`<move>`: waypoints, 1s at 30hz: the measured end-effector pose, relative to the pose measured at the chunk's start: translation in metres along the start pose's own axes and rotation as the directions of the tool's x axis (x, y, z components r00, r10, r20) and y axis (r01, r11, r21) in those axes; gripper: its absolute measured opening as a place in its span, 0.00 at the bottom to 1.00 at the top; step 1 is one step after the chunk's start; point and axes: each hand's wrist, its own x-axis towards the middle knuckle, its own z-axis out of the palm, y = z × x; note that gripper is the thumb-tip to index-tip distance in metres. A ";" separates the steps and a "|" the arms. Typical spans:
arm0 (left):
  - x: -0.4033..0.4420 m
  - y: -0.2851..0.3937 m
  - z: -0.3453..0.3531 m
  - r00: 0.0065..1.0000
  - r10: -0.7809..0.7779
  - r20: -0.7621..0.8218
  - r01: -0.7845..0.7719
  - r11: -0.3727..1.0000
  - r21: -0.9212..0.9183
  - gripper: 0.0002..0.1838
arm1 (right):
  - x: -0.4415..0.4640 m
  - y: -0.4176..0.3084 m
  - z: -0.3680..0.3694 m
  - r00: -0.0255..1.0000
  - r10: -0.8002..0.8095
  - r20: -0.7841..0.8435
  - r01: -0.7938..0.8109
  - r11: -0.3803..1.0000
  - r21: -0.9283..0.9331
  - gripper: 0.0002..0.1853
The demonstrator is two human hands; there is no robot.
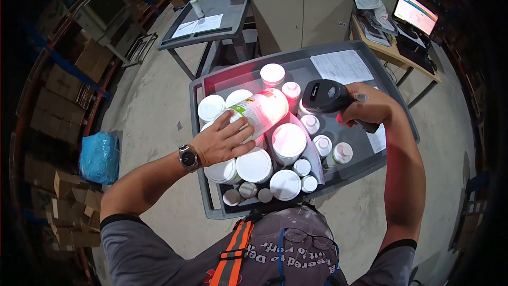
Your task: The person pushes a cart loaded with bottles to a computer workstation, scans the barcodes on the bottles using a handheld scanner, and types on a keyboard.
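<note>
My left hand [225, 140] is wrapped round a large white bottle [263, 110] with a green-edged label, tipped on its side above the other containers. A black handheld barcode scanner [325, 96] is gripped in my right hand [368, 107], its head facing the bottle. Red and white light from it falls on the bottle's label. Below and around stand several white-capped tubs and bottles, among them a wide tub [289, 140] and a small bottle [342, 153] on the right. They rest on a grey cart tray [365, 132].
Papers [342, 66] lie at the tray's far side. Behind stands a second grey cart [225, 8] with a bottle and papers. A desk with a monitor [415, 13] is at the right. A blue wrapped bundle [99, 157] and cardboard boxes [76, 206] sit at the left.
</note>
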 end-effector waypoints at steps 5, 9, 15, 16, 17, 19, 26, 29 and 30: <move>0.006 0.000 0.002 0.991 0.115 0.064 -0.119 0.991 0.067 0.26 | 0.000 0.011 -0.014 0.999 0.010 0.037 -0.009 0.999 -0.034 0.05; 0.012 -0.004 0.004 0.999 0.024 0.028 -0.024 0.999 -0.023 0.35 | 0.005 0.007 -0.017 0.996 -0.084 0.043 0.084 0.996 -0.001 0.05; 0.062 -0.029 -0.016 0.868 -0.495 0.029 0.489 0.844 -0.219 0.44 | -0.003 0.012 -0.008 0.975 -0.221 -0.012 0.221 0.975 0.014 0.09; 0.073 -0.036 -0.013 0.825 -0.564 -0.032 0.547 0.811 -0.207 0.44 | -0.007 0.017 -0.005 0.973 -0.229 -0.036 0.230 0.973 0.024 0.11; 0.084 -0.046 -0.006 0.802 -0.596 -0.047 0.581 0.796 -0.172 0.44 | -0.013 0.022 -0.002 0.970 -0.237 -0.061 0.239 0.970 0.033 0.13; 0.102 -0.072 0.013 0.775 -0.631 -0.033 0.625 0.774 -0.108 0.44 | -0.025 0.040 0.006 0.958 -0.263 -0.116 0.259 0.965 -0.051 0.16; 0.139 -0.117 0.089 0.528 -0.789 0.316 0.849 0.494 -0.187 0.48 | -0.110 0.073 0.039 0.944 -0.109 -0.312 0.136 0.989 0.064 0.24; 0.156 -0.099 0.112 0.497 -0.700 0.512 0.861 0.472 -0.190 0.49 | -0.146 0.092 0.049 0.934 0.006 -0.358 0.071 0.977 0.201 0.21; 0.164 -0.092 0.113 0.498 -0.655 0.569 0.854 0.485 -0.188 0.49 | -0.154 0.102 0.053 0.935 0.010 -0.353 0.066 0.977 0.202 0.21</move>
